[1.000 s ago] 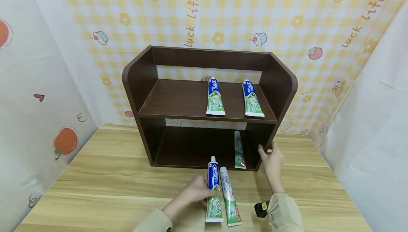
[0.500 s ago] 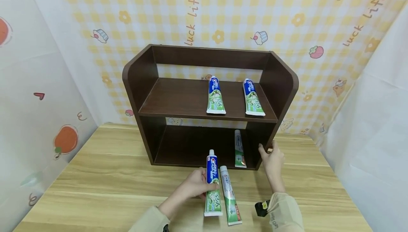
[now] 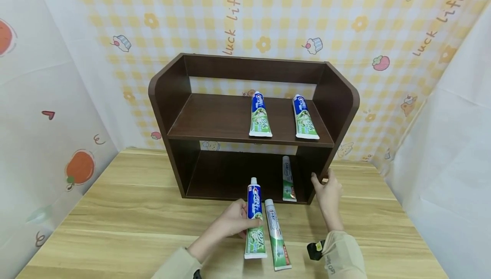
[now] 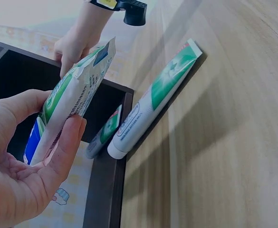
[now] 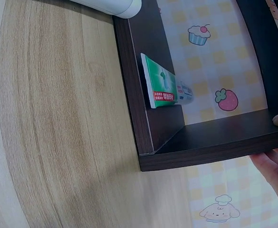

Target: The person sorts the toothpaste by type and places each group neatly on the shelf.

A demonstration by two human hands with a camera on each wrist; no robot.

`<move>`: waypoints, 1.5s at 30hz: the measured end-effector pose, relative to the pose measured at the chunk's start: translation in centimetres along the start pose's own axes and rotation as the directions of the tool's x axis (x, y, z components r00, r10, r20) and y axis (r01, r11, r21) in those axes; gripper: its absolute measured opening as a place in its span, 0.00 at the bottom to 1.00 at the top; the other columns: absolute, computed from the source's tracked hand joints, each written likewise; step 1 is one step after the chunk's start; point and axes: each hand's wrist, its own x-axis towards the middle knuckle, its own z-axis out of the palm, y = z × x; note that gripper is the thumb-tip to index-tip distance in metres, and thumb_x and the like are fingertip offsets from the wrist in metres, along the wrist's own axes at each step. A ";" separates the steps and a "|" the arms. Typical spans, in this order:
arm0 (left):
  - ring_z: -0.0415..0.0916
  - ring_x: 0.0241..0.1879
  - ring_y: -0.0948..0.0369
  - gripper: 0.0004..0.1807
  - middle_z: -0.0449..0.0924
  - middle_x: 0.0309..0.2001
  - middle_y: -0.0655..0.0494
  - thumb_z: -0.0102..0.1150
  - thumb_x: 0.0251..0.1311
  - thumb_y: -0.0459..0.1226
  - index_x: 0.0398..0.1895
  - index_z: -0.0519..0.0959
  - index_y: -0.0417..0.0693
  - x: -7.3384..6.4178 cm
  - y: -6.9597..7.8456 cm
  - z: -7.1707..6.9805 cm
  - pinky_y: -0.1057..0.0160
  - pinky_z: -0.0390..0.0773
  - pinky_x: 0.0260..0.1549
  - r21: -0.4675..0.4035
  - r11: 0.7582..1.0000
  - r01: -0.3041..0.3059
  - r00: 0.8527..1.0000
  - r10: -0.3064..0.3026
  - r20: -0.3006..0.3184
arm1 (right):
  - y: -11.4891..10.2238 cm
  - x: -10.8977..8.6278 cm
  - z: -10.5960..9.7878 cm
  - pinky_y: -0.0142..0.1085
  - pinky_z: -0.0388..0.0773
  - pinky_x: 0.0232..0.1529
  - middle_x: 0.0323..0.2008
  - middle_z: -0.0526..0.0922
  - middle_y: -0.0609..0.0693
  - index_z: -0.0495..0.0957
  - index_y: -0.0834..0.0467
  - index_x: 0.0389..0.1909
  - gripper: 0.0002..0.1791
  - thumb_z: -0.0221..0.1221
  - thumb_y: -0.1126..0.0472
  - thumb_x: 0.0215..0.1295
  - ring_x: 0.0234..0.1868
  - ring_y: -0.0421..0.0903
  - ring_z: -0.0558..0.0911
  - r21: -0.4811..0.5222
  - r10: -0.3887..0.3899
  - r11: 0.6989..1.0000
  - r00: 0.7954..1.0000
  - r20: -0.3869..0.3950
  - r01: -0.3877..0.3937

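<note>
My left hand (image 3: 231, 220) pinches a blue-and-green toothpaste tube (image 3: 254, 202), thumb across its front and cap pointing toward the shelf. In the left wrist view the held tube (image 4: 72, 99) sits between thumb and fingers, over the table. Just right of it, a white-and-green toothpaste tube (image 3: 278, 238) lies on the tabletop, its cap end near the shelf's front edge. My right hand (image 3: 328, 196) grips the right side panel of a dark brown two-tier shelf (image 3: 215, 117). From the right wrist, the thumb shows on the panel's inner face and the fingers (image 5: 274, 173) outside.
Two blue-and-green toothpaste tubes (image 3: 261, 117) (image 3: 305, 119) lie on the upper tier, centre and right. One white-and-green tube (image 3: 288, 181) lies at the right of the lower tier. Wood-grain table (image 3: 126, 215) extends around the shelf; a patterned cloth (image 3: 268, 15) hangs behind.
My left hand has raised the blue-and-green toothpaste tube and moved it slightly forward and left, away from the tube on the table. The right hand stays on the side panel.
</note>
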 end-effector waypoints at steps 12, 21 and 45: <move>0.76 0.17 0.61 0.22 0.74 0.25 0.46 0.65 0.48 0.36 0.38 0.65 0.33 -0.4 0.9 -0.8 0.54 0.83 0.22 -0.003 1.000 -0.016 1.000 0.016 -0.011 | -0.1 0.0 -0.2 0.49 0.80 0.24 0.32 0.82 0.68 0.72 0.66 0.29 0.10 0.60 0.63 0.55 0.27 0.61 0.83 0.009 0.017 1.000 0.999 0.031 -0.017; 0.76 0.17 0.62 0.23 0.74 0.24 0.48 0.66 0.48 0.37 0.40 0.66 0.32 -0.5 1.6 -1.7 0.57 0.82 0.20 0.026 0.999 -0.030 0.999 0.032 -0.043 | -0.1 0.1 0.0 0.52 0.78 0.30 0.31 0.83 0.65 0.72 0.64 0.29 0.10 0.60 0.61 0.55 0.26 0.59 0.84 -0.014 0.027 1.000 0.999 0.025 -0.027; 0.75 0.16 0.62 0.24 0.74 0.23 0.50 0.66 0.48 0.37 0.41 0.66 0.33 -1.9 3.7 -3.5 0.57 0.82 0.19 0.051 0.997 -0.053 0.996 0.056 -0.071 | 0.0 0.0 -0.1 0.48 0.78 0.25 0.30 0.83 0.65 0.71 0.64 0.28 0.10 0.61 0.61 0.54 0.25 0.58 0.84 -0.010 0.015 1.000 1.000 0.016 -0.015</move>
